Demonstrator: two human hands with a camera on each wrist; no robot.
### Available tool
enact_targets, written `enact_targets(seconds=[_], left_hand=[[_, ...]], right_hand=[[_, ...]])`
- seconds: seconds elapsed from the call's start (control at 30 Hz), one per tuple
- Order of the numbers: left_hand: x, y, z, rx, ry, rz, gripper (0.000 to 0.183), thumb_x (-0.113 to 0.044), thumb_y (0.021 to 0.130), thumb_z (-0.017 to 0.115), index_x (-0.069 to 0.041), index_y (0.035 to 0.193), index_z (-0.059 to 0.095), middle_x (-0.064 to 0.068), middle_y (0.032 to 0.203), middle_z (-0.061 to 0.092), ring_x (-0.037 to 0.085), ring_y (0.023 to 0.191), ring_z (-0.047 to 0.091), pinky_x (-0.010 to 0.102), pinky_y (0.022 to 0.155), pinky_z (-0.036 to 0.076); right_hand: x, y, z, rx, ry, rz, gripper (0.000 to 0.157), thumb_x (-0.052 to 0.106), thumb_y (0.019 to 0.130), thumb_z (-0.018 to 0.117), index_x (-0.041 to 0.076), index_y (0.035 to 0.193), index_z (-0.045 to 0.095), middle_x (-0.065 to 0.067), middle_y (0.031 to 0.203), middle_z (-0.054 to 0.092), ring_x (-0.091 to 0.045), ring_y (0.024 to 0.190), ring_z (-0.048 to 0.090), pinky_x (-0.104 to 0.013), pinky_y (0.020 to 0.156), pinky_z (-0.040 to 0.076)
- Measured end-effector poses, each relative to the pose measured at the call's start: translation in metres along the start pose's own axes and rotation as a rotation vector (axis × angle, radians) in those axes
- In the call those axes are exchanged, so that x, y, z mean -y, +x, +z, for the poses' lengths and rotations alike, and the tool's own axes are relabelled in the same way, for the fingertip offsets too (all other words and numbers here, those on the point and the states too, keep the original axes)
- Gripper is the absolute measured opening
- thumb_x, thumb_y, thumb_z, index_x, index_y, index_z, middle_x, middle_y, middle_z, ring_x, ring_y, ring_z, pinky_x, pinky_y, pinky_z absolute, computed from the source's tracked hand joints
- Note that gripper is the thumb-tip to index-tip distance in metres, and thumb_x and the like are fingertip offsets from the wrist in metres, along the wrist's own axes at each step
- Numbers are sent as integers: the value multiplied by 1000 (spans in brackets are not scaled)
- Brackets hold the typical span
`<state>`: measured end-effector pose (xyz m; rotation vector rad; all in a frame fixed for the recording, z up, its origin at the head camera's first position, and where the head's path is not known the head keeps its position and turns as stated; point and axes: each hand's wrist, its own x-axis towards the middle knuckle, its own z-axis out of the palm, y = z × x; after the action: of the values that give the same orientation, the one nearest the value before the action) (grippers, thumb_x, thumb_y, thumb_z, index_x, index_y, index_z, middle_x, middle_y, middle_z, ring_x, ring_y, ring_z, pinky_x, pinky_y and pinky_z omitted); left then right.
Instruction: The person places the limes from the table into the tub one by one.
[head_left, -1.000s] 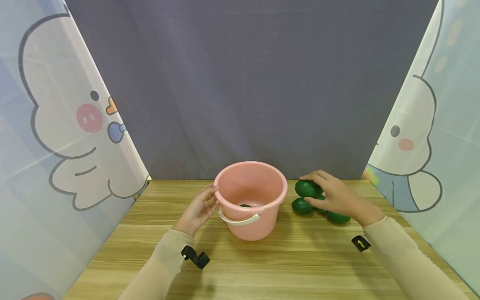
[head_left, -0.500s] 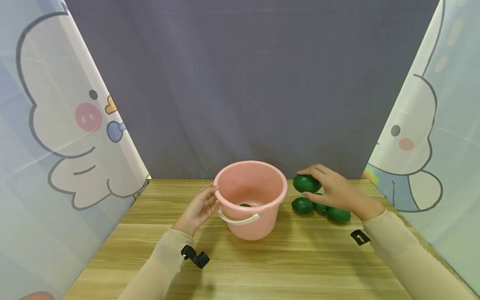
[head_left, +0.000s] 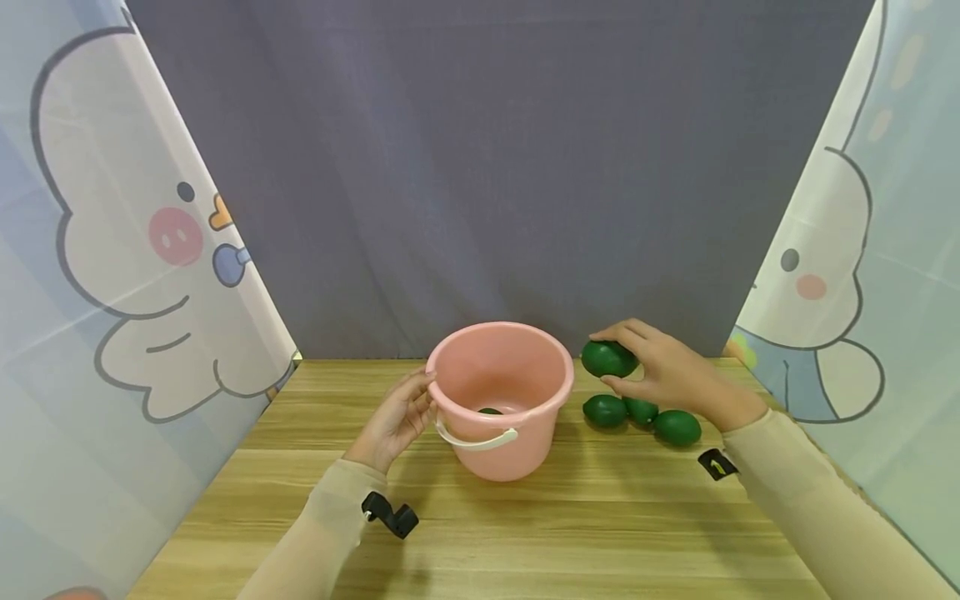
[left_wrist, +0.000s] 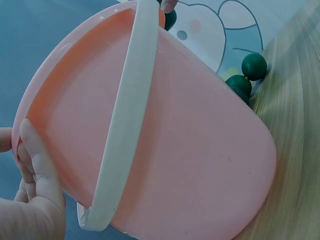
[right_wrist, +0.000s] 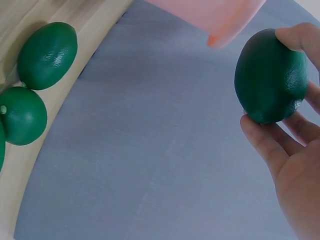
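Note:
My left hand (head_left: 393, 427) holds the rim of a pink plastic bucket (head_left: 506, 457) at its left side, the rim between thumb and fingers in the left wrist view. A white handle (head_left: 480, 442) hangs down the bucket's front. Inside, at the bottom, part of a green fruit (head_left: 491, 411) shows. To the right of the bucket, my right hand (head_left: 671, 379) pinches a glossy dark green lime (right_wrist: 271, 76) between thumb and fingertips, raised above the table. Below it, three more limes (head_left: 604, 412) lie close together on the wood.
The wooden table (head_left: 525, 533) runs back to a grey curtain (head_left: 480, 183). Printed cartoon cloths (head_left: 112, 250) hang on both sides. A black wrist mount (head_left: 390, 514) sits on the left sleeve, another (head_left: 717, 464) on the right.
My right hand has lifted the lime off the other limes, moving it up and slightly left toward the bucket. My left hand and the bucket have stayed in place.

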<state>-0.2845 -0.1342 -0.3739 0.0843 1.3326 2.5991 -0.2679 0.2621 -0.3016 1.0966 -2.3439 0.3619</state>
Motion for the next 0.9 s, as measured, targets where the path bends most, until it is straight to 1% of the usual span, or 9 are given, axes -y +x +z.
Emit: enact_targets(seconds=[0.13,0.47,0.7,0.9], left_hand=[[0,-1,-1,-4,1,1,26,-7,100,56,-6,125,48,7,104,53,9,73,59,11,56,54],[-1,-1,-2,-1,-2,0,25,-7,100,56,-6,124,48,6,103,54,9,73,59,12,56,54],[0,-1,-1,-6,-1,0,21,-7,100,56,-6,121,51,7,103,54,9,73,59,12,56,54],[0,0,-1,-5,5,2,24,-7,100,56,-7,123,49,6,104,53,9,74,59,11,57,54]], right_hand=[[2,3,-1,7,-4,17,55,23,82,83,8,130,60,-4,119,60,-19,104,61,-42,83,60],[7,13,-2,23,-5,5,56,26,83,81,8,131,60,-5,122,60,-19,106,60,-39,84,60],[10,17,-3,64,18,34,56,25,85,80,9,134,58,-5,126,59,-20,110,59,-40,86,59],[13,23,-3,71,35,37,55,25,86,79,9,134,58,-5,125,59,-18,105,59,-35,82,60]])
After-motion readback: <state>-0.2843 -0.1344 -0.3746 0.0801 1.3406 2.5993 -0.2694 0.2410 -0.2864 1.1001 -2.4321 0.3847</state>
